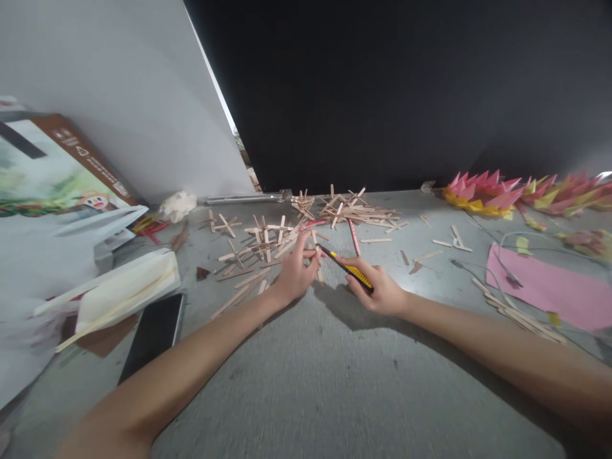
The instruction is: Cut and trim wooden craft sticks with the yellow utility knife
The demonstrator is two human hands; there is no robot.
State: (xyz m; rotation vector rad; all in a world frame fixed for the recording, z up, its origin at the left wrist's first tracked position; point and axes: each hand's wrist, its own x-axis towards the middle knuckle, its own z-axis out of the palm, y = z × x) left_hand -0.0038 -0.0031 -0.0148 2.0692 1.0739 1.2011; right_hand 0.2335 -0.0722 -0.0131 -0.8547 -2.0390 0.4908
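Note:
My left hand (292, 275) pinches a wooden craft stick (320, 275) that stands roughly upright near the middle of the table. A yellow and black utility knife (352, 271) is gripped in my right hand (382, 292). Its front end points up and left, reaching the stick beside my left fingertips; whether the blade touches the wood I cannot tell. Just beyond my hands lie many loose craft sticks (366, 213), some joined into crossed shapes (264, 237). A red patterned pencil or stick (354, 238) lies behind the knife.
On the left are a phone (152, 335), a white paper packet (129, 290) with thin sticks and a printed bag (62, 166). Pink and yellow folded-paper pieces (485, 194), pink paper (549, 290), cables and more sticks (519, 312) lie right. A black panel (406, 95) stands behind.

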